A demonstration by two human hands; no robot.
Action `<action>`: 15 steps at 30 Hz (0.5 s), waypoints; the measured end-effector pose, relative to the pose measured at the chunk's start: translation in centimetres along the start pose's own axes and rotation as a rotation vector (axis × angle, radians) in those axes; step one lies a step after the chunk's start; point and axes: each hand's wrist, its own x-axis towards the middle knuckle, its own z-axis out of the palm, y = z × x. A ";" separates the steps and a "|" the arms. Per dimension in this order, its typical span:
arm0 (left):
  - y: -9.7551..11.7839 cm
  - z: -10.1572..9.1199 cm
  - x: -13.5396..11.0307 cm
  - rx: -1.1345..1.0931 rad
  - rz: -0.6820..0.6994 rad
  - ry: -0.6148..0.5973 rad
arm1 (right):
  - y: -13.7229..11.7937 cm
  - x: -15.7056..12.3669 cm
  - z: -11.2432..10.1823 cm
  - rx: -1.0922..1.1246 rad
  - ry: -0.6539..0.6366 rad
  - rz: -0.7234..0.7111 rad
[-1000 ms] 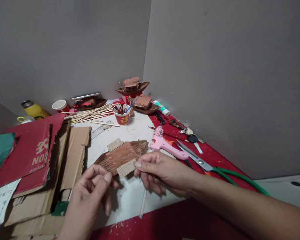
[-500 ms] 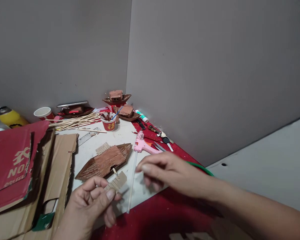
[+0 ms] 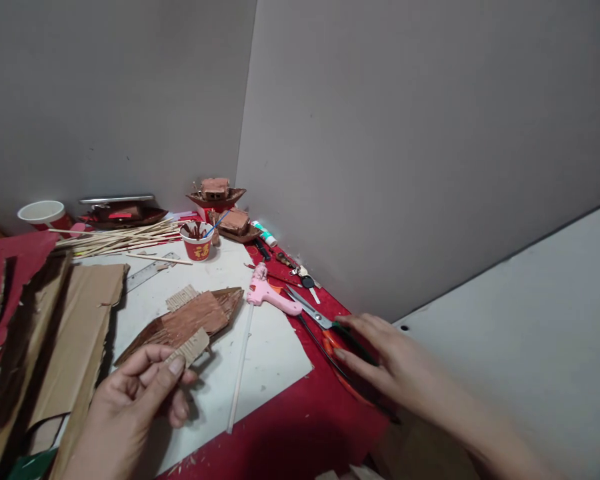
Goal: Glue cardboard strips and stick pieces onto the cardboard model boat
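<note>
Between thumb and fingers, my left hand (image 3: pixel 135 397) pinches a small piece of corrugated cardboard (image 3: pixel 196 345). It is held above the near side of a brown model boat (image 3: pixel 200 315), which lies on white board. Another ribbed cardboard piece (image 3: pixel 181 297) sits at the boat's far side. My right hand (image 3: pixel 393 357) has its thumb and fingers on either side of the scissors' handles; the scissors (image 3: pixel 317 315) lie with blades pointing away to the left. A pink glue gun (image 3: pixel 270 295) rests left of the blades, a long translucent glue stick (image 3: pixel 241 370) extending toward me.
Torn cardboard sheets (image 3: pixel 83 320) are stacked at left. Farther back are thin wooden sticks (image 3: pixel 125 239), a paint cup (image 3: pixel 197 243), a metal ruler (image 3: pixel 147 272), a paper cup (image 3: pixel 45 215) and more model boats (image 3: pixel 216 192). Keys (image 3: pixel 307 281) lie near the wall (image 3: pixel 380 167).
My right hand has moved right, from beside the glue stick to the scissors' handles. My left hand still holds the cardboard piece. The view has turned slightly to the right.
</note>
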 end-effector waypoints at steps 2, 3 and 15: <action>-0.2 -0.1 0.3 -0.019 0.000 -0.004 | -0.8 0.6 -0.2 0.023 0.044 -0.024; -0.2 -0.1 0.4 -0.026 -0.001 -0.008 | -1.2 1.2 -0.1 0.023 0.067 -0.051; -0.5 1.2 -1.7 0.068 -0.070 -0.066 | -4.7 9.7 3.9 -0.223 -0.026 -0.286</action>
